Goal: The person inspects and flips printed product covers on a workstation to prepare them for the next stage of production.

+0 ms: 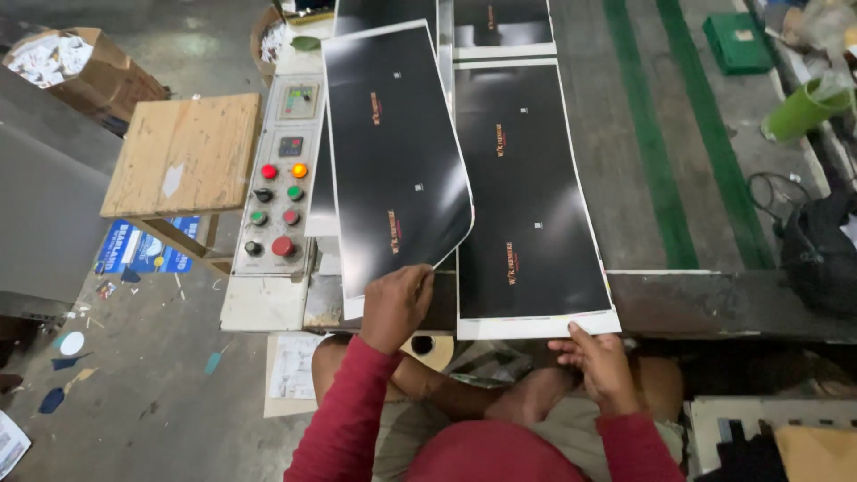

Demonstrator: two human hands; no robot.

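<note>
Left hand (395,303) grips the near edge of a lifted, curling black printed sheet (393,152). Right hand (605,364) pinches the white near edge of a second black sheet (527,196), flat on the worktop (714,299). Control panel (278,187) left.

Lighting was moderate and uneven, from overhead, no lamp in view. The large glossy black printed sheet (527,187) lying flat carried a soft pale sheen near its top; the curved glossy black sheet (393,152) beside it showed a fainter grey reflection. The grey concrete floor (152,393) at lower left was dim, and the lower right corner fell into deep shadow. Focus was sharp at centre. Wide-angle distortion bowed straight edges toward the borders. Slight softness showed at the far corners; motion blur was negligible.
</note>
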